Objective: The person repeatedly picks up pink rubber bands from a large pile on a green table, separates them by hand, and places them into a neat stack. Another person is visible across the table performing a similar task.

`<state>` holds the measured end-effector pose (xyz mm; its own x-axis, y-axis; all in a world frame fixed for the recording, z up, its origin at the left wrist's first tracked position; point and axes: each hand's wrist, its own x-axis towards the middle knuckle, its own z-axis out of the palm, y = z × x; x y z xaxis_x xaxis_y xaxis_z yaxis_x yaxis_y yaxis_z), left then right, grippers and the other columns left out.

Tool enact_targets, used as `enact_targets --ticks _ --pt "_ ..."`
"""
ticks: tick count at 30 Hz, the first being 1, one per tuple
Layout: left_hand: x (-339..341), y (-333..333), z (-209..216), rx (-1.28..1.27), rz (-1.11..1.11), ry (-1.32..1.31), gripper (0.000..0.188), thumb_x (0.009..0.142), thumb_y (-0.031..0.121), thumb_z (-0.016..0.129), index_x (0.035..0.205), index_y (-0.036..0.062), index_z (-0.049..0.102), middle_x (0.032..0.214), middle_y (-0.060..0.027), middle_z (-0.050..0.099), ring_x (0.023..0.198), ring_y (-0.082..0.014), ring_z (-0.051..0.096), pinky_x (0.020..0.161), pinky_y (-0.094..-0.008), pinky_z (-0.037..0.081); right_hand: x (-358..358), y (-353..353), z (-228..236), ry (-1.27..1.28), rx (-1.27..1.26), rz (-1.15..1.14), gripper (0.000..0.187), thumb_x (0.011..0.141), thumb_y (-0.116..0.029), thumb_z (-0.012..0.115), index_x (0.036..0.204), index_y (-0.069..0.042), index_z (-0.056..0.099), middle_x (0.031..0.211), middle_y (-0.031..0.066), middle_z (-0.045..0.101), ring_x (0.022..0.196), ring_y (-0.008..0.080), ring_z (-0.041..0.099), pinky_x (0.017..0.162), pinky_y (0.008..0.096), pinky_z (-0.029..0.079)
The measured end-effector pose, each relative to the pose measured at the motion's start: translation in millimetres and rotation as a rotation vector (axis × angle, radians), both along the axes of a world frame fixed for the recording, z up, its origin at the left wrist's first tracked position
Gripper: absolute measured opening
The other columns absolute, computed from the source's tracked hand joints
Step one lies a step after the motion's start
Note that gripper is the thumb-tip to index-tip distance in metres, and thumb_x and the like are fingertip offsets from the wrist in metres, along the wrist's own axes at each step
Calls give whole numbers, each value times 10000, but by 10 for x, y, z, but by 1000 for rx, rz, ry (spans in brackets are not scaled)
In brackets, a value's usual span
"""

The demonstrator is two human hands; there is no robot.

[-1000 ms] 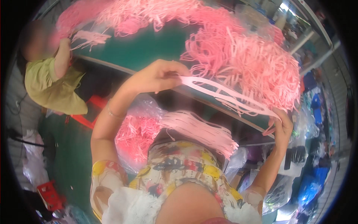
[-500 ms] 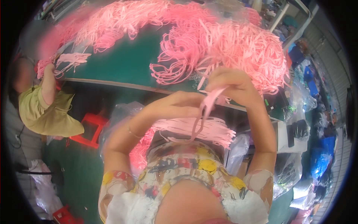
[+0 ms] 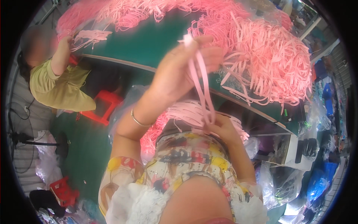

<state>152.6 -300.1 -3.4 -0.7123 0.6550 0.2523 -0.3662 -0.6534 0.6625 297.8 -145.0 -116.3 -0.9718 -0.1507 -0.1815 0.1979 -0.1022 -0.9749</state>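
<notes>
A light pink strap (image 3: 204, 84) is stretched in a narrow loop between my two hands. My left hand (image 3: 173, 72), raised over the table's front edge, pinches its upper end between thumb and fingers. Down by my waist, my right hand (image 3: 224, 128) is closed on the lower end, its fingertips partly hidden. A bundle of similar pink straps (image 3: 182, 112) lies across my lap, just behind the held strap. Past my right hand, a large tangled pile of pink straps (image 3: 278, 61) covers the right part of the green table (image 3: 130, 46).
Small clear or metallic pieces (image 3: 230, 80) lie beside the pile. At the left a co-worker in a yellow-green top (image 3: 59, 89) sits at the table near a small strap bundle (image 3: 91, 36). A red stool (image 3: 106, 106) stands between us. Plastic bags (image 3: 281, 183) hang at the right.
My left hand has risen up and away while my right hand has dropped toward my lap, drawing the strap out lengthwise between them. The whole view has shifted slightly.
</notes>
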Motion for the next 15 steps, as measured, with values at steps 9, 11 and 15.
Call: enact_targets --ticks 9,11,15 --pt "-284 -653 -1276 -89 210 -337 352 892 179 508 1150 -57 465 1123 -194 535 1090 -302 500 962 -418 383 699 965 -101 -179 150 -326 120 816 -111 578 846 -2 619 577 -43 502 476 17 397 431 158 276" --pt "-193 -749 -1752 -119 180 -425 312 871 169 542 1108 -30 510 1090 -145 553 1061 -265 509 953 -395 387 785 1064 -221 -263 155 -307 121 815 -118 580 838 -6 619 566 -41 496 471 15 389 433 157 274" --pt "112 -823 -2673 -386 200 -507 281 835 156 590 1038 -32 542 990 -102 582 964 -222 546 871 -359 435 933 1228 -778 -353 296 -323 129 788 -139 602 803 -11 602 606 -18 508 545 77 469 492 214 369"
